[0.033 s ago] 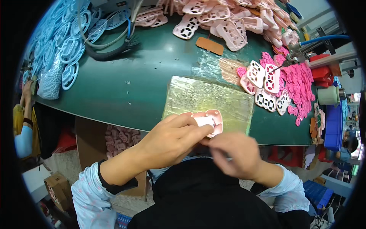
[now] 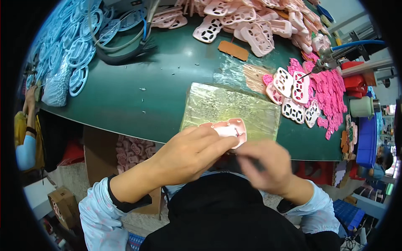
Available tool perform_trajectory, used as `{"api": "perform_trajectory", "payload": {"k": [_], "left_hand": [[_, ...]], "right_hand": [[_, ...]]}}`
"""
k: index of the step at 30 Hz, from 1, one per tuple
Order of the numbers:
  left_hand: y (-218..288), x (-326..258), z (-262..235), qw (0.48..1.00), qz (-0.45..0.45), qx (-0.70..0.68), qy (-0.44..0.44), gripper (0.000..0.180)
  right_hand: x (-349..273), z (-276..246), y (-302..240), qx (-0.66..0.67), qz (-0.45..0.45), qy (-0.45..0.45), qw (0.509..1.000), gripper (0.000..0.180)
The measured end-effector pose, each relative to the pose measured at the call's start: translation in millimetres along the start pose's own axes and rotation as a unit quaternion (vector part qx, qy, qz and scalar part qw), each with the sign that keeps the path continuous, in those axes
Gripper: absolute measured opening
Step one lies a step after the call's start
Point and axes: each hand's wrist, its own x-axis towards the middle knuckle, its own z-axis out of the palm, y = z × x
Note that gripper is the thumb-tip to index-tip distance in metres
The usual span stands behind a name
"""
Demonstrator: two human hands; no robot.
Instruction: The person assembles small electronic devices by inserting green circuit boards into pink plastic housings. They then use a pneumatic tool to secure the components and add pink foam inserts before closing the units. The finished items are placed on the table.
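My left hand [image 2: 186, 152] is closed around a pale pink plastic shell [image 2: 239, 125], with its thumb pressed on the inner face. The shell is hollow, with a raised rim and small posts, and my fingers cover its lower left part. It is at the near edge of a yellowish-green, film-wrapped block [image 2: 257, 111]. Just right of the shell, my right hand [image 2: 270, 165] is blurred by motion. Its fingers are curled in toward the thumb; anything between them is too smeared to make out.
Pink shells [image 2: 259, 37] are heaped at the back, and blue plastic parts [image 2: 77, 50] at the left. Bright pink pieces [image 2: 328, 98] lie at right, beside white-and-pink frames [image 2: 293, 111] under a metal-tipped tool [image 2: 320, 67]. A brown plate [image 2: 233, 50] lies behind the block. Another person's arm [image 2: 30, 113] shows far left.
My right hand has shifted slightly right, away from the shell. My left hand keeps its hold on the shell. The whole view has moved a little.
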Motion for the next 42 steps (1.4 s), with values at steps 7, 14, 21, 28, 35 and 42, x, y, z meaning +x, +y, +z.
{"api": "perform_trajectory", "payload": {"k": [7,14,21,28,35,42], "left_hand": [[-4,-8,-7,0.993,-0.076,0.032,0.08,0.08],[-8,-8,-2,0.992,-0.076,0.002,0.097,0.07],[-12,-12,-3,0.995,-0.07,0.006,0.074,0.064],[-10,-11,-2,0.991,-0.1,-0.027,0.088,0.064],[2,3,-10,0.985,-0.161,-0.04,0.042,0.085],[4,4,-9,0.986,-0.156,-0.006,0.054,0.082]], "right_hand": [[32,-9,27,0.092,0.056,-0.028,0.994,0.027],[45,3,40,0.057,0.0,-0.068,0.996,0.026],[46,8,40,0.023,0.018,-0.086,0.996,0.026],[38,-5,47,0.021,0.001,-0.085,0.996,0.033],[38,-7,40,0.042,0.028,-0.112,0.992,0.045],[40,-6,32,0.014,-0.004,-0.102,0.995,0.051]]}}
